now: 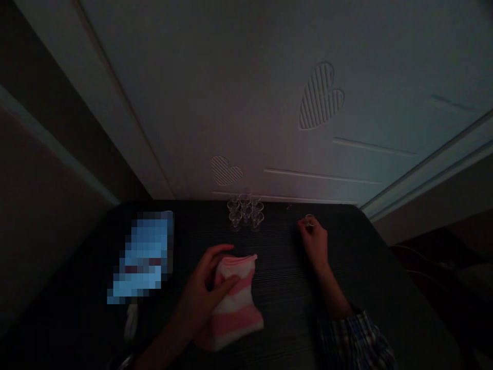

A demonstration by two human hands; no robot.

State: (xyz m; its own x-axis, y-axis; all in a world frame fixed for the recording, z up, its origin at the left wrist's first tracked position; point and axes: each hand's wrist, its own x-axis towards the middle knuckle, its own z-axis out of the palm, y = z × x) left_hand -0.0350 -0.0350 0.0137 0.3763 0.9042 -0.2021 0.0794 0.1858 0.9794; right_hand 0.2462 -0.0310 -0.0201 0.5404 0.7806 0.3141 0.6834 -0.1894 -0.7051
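Observation:
My left hand (204, 282) grips a folded cloth (236, 313) with pink and white stripes, its thumb lying across the front. Farther right, my right hand (316, 244) has its fingers closed around a small clear glass (309, 220); only the rim shows above them. Between the hands and farther back, several small clear stemmed glasses (245, 210) stand in a tight cluster near the wall. Dim light hides their finer details.
The dark wood-grain table (277, 288) meets a pale panel (246, 103) with raised hearts and lines. At the left lies a device with a lit, pixelated screen (146, 257), and a white cable (131, 321) runs from it. A tiny object (289, 207) lies near the back edge.

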